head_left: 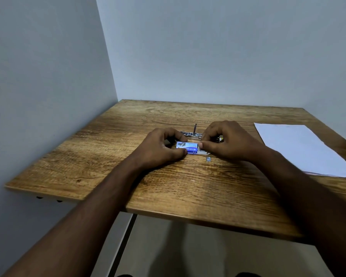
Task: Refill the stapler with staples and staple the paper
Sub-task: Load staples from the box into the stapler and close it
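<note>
While both hands work at mid-table (108, 156), the left hand (158, 148) pinches the blue staple box (187, 148) and the right hand (226, 142) closes thumb and fingers on its open end. Just behind lies the stapler (192, 134) (swung open, metal arm upright). Paper (300, 148) lies well right, untouched.

Views: one, head-worn wide-angle camera.
Position: above the near edge of the wooden table (168, 196), at the person's head.
Direction: forward and down, toward the far wall corner.
Closeness: forearms fill the near frame; the left hand (160, 150) and right hand (230, 142) sit mid-table.
Coverage: whole tabletop, walls left and far, floor below.
Shared area: none, single view.
</note>
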